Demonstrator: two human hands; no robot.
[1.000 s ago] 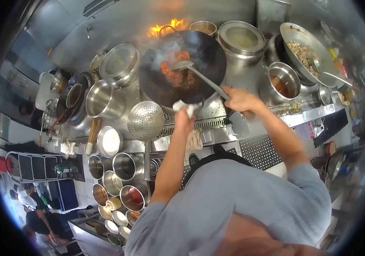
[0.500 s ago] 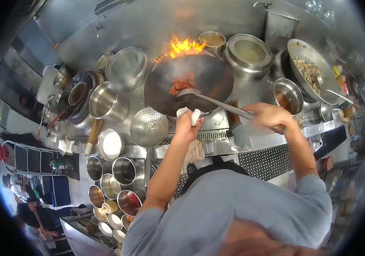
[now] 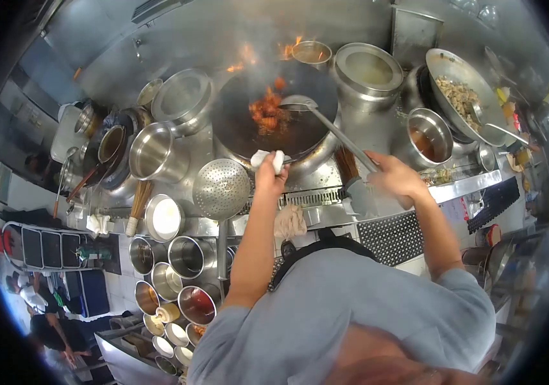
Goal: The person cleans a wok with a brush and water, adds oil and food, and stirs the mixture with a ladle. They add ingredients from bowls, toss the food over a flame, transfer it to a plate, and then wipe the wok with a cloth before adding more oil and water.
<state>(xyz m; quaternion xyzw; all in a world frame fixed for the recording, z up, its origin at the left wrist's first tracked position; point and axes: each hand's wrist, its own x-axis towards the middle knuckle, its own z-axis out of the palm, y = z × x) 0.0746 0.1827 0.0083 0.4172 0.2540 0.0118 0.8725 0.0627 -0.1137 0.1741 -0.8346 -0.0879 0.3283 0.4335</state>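
Observation:
A dark wok [image 3: 233,119] sits over the burner, with steam and small flames at its far edge. Reddish-brown pieces of food [image 3: 267,114] are in it, a few of them up in the air. My left hand [image 3: 270,178] is closed round a folded white cloth [image 3: 268,160] at the wok's near rim; the part of the wok under the cloth is hidden. In my right hand [image 3: 397,176] is the handle of a long metal ladle [image 3: 335,131]. The ladle's bowl hangs over the wok, just right of the food.
Steel pots [image 3: 152,153] and a perforated strainer [image 3: 221,189] stand left of the wok. At right are a lidded pot [image 3: 369,69], a pot of brown liquid [image 3: 430,138] and a large pan of food [image 3: 441,61]. Sauce containers [image 3: 197,305] cluster lower left. Other people [image 3: 50,327] are at far left.
The wok has tipped back from a raised tilt, and the food has been tossed up. Flames have shrunk and steam has risen. My left hand moved slightly left; the ladle moved up and right.

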